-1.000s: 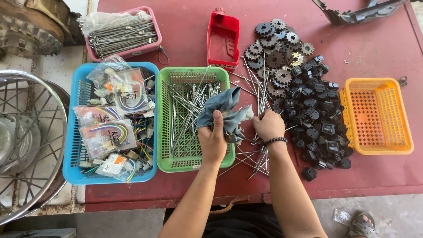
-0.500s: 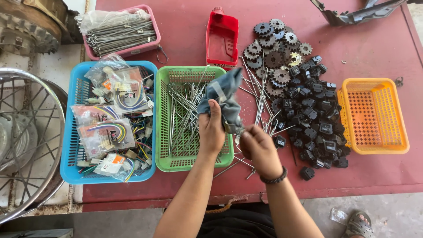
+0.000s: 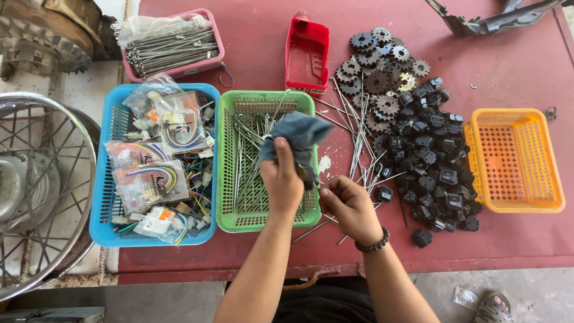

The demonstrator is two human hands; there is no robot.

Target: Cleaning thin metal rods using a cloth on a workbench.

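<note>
While left hand [image 3: 281, 182] grips blue rag [image 3: 299, 136] around spoke over green basket [image 3: 263, 161], right hand [image 3: 347, 206] fingers pinching its end: wiping step, calling for steady pull through.

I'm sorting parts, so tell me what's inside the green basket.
The green basket holds loose metal spokes. The left hand with its blue-grey rag covers the right side, so anything there is hidden.

Spokes [image 3: 254, 143] in middle basket [image 3: 227, 179] — sprockets [image 3: 376, 66] behind black parts [image 3: 433, 161], right.
</note>
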